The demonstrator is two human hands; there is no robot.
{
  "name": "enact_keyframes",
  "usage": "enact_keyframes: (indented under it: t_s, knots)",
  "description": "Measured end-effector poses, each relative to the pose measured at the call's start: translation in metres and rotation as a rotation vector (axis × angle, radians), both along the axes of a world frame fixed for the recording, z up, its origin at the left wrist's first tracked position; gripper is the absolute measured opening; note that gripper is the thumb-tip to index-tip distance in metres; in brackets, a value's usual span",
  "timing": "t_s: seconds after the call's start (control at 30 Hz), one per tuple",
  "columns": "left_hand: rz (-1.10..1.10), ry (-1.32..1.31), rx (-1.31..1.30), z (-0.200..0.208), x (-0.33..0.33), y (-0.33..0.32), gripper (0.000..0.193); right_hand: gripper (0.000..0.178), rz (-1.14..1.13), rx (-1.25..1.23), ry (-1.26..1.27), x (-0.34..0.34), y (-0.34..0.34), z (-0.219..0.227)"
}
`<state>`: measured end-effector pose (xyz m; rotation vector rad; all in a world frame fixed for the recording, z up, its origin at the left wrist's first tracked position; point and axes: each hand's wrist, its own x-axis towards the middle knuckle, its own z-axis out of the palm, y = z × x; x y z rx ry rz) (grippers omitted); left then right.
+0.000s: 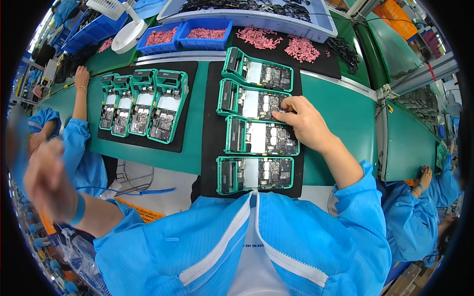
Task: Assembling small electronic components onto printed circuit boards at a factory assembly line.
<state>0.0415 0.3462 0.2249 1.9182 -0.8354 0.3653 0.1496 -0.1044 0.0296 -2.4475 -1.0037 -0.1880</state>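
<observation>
Four green-framed handheld devices with open circuit boards lie in a column on a black mat point(210, 143) in front of me. My right hand point(303, 121) is over the right end of the second device from the back point(249, 101). Its thumb and fingertips are pinched together at the board's edge. Whatever they hold, if anything, is hidden. The third device point(256, 135) lies just below that hand, partly touched or overlapped by it. My left hand point(47, 177), wearing a blue wrist strap point(79, 209), is raised at far left, away from the devices and smeared by motion.
Several similar devices point(143, 106) lie on another black mat to the left. Behind are blue bins point(205, 37) of pink pieces, loose pink piles point(259, 38), a large tray point(247, 18) of black parts and a white fan point(129, 34). Co-workers in blue sit left and right.
</observation>
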Motion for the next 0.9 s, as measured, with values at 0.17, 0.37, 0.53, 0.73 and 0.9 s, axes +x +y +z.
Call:
enact_keyframes:
  t_s: [0.17, 0.37, 0.53, 0.73, 0.9]
  knots:
    - [0.640, 0.259, 0.036, -0.093, 0.074, 0.016, 0.033, 0.036, -0.016, 0.060, -0.024, -0.003, -0.009, -0.011]
    - [0.892, 0.249, 0.240, -0.183, 0.138, 0.091, 0.054, 0.037, -0.015, 0.065, 0.013, 0.005, -0.006, -0.002]
    - [1.210, 0.096, 0.422, -0.215, 0.168, 0.133, 0.076, 0.022, -0.594, 0.335, 0.218, 0.046, -0.043, -0.020]
    - [1.329, 0.497, 0.472, -0.230, 0.170, 0.154, 0.088, 0.063, -0.714, 0.431, 0.722, 0.077, -0.019, -0.007]
    - [1.331, 0.500, 0.571, -0.225, 0.170, 0.151, 0.091, 0.086, -0.810, 0.215, 0.584, 0.092, -0.017, -0.021]
